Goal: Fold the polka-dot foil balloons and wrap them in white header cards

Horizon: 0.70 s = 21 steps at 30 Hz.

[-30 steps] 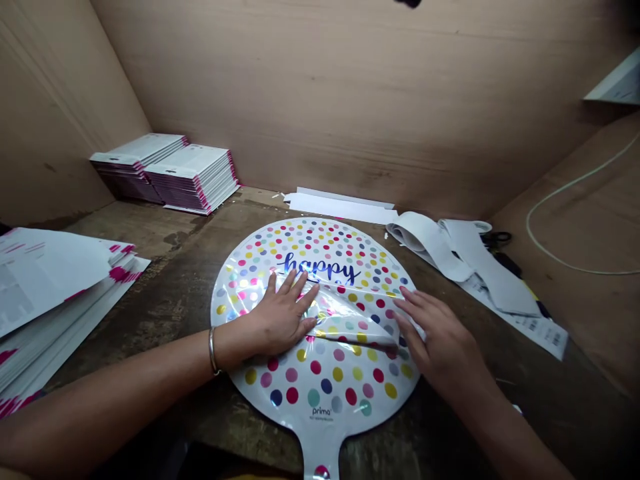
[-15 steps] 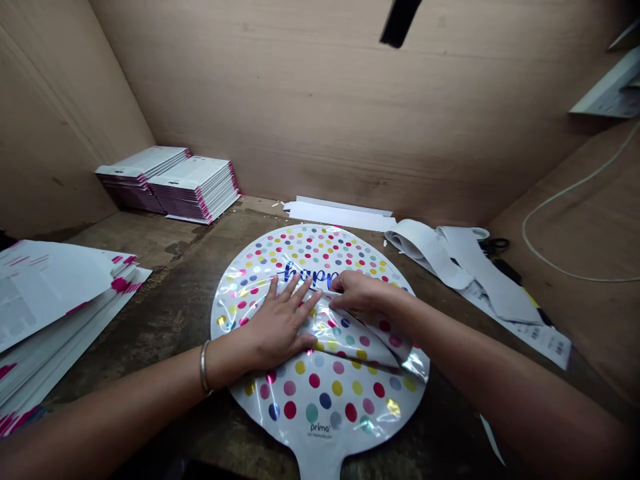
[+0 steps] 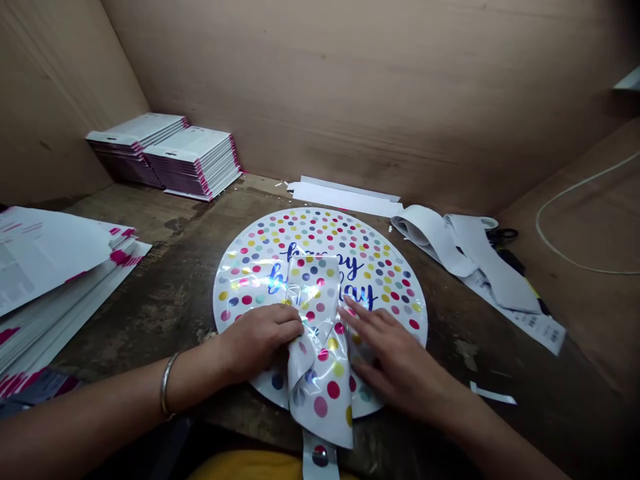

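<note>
Across the middle of the worktop (image 3: 185, 293), a round dotted foil sheet (image 3: 395, 267) is lying flat, its blue script showing "happy" on the upper line and, partly covered below it, a "b" at one side and "ay" at the other. A glossy dotted folded piece (image 3: 323, 373) is lying over the sheet's middle and hiding the letters between, with a narrow tail (image 3: 320, 463) extending below it at the near edge. The left hand (image 3: 263, 337) is curling its fingers closed and pinching the left edge of the folded piece. The right hand (image 3: 395, 353) is spreading partly open, its fingertips touching the right edge of the folded piece while the palm is staying off any firm grip. Beyond the sheet, white paper strips (image 3: 347, 199) are lying near the back wall. Toward the right, a curling label strip (image 3: 505, 273) is carrying small printed barcodes, too small to read, and black-handled scissors (image 3: 503, 235) are resting beside it. Two stacks of white and pink cards (image 3: 193, 157) are standing at the back left, and a larger pile of printed cards (image 3: 55, 267) is lying nearer on the left.
</note>
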{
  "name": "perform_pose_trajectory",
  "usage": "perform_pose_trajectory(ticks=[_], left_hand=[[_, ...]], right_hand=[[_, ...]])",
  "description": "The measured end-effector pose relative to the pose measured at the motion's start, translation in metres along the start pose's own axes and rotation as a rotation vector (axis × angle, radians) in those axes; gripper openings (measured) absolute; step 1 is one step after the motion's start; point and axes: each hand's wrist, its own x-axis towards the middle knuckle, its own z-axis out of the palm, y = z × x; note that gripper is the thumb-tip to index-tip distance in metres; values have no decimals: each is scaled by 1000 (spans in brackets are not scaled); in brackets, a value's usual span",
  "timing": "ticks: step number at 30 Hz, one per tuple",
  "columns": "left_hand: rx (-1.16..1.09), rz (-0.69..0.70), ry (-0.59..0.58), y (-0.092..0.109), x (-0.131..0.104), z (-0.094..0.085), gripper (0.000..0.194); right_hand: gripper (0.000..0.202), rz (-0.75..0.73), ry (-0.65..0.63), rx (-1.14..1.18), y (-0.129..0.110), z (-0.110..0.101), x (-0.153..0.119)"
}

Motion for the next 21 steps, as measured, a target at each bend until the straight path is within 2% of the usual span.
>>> perform_pose_trajectory(ticks=[2,4,7,11,15,18,21], left_hand=[[-23,29,-19,1,-5,1,20],[-28,20,-14,1,-8,2,21],[-16,-34,22,0,-10,2,22],[-9,-181,23,6,-8,-2,20],[-12,-411,44,14,-1,-4,11],[4,-546,102,15,7,0,13],[-25,-599,147,13,15,2,6]], right_hand=[[65,-103,-53,-83,-4,10,-6],[55,-121,-22,-120,-7,23,-6],[47,-80,88,-107,-10,36,-4],[38,3,179,53,-11,38,-3],[25,220,244,248,-15,33,6],[19,418,287,239,-18,32,17],[15,534,303,204,-20,31,26]])
